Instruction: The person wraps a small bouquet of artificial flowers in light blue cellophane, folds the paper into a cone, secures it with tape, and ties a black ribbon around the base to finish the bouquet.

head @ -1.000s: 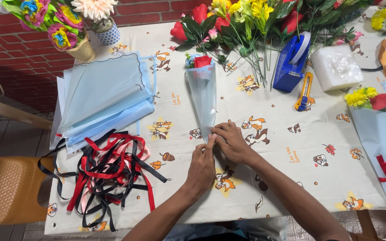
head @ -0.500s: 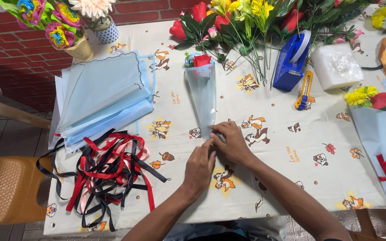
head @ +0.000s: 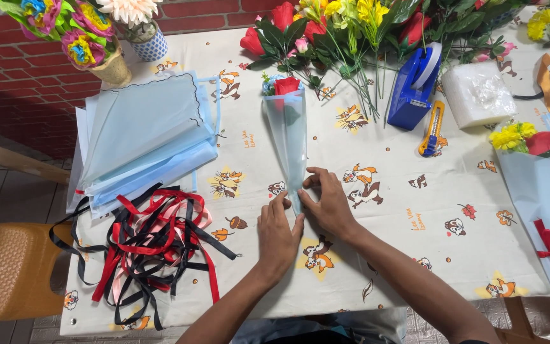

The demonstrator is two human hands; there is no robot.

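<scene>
A narrow cone of pale blue wrapping (head: 289, 137) lies on the table with a red rose (head: 286, 85) at its wide far end. My left hand (head: 276, 232) and my right hand (head: 327, 202) meet at the cone's pointed near tip, fingers pinching it from both sides. A heap of red, black and pink ribbons (head: 151, 245) lies just left of my left hand.
A stack of pale blue wrapping sheets (head: 144, 137) sits at the left. Loose red and yellow flowers (head: 351, 28), a blue tape dispenser (head: 415, 86) and a yellow utility knife (head: 431, 127) are at the back. A finished wrapped bouquet (head: 533, 185) lies right; an orange chair (head: 7, 271) stands left.
Both hands stay at the cone's tip. My left hand has shifted slightly closer to the tip; the fingers of my right hand have curled over it.
</scene>
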